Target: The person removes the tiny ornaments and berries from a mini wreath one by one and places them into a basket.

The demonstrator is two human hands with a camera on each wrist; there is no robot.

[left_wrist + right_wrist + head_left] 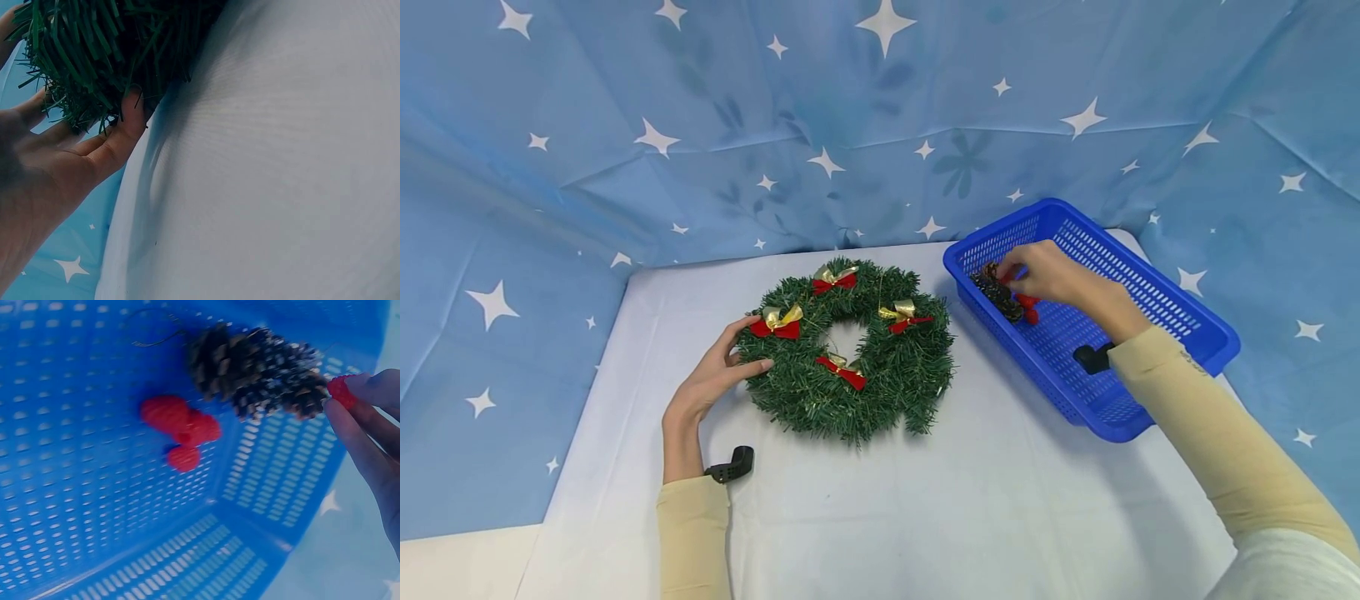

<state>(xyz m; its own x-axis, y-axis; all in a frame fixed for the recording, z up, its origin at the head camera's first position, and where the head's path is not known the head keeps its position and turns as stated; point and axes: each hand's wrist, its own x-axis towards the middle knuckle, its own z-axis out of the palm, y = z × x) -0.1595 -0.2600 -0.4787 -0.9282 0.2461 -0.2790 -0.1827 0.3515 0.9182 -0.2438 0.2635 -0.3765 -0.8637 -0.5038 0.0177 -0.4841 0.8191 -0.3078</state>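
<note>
A green wreath (842,408) lies on the white table, decorated with several red bows (775,327) that have gold ribbon. At its left edge my left hand (711,377) holds it, thumb below and fingers on the outer needles; the left wrist view shows the fingertips (128,125) in the needles. My right hand (1047,271) reaches into the blue basket (1052,404). Between thumb and fingers it pinches a small red raspberry-like berry (341,391). Pine cones (250,369) lie just beside those fingers, and other red berries (181,428) rest on the basket's bottom.
The white tablecloth (895,508) stretches in front of the wreath. A blue cloth with white stars (737,183) hangs behind and at both sides of the table. The basket stands at the back right, its long side slanting toward the front right.
</note>
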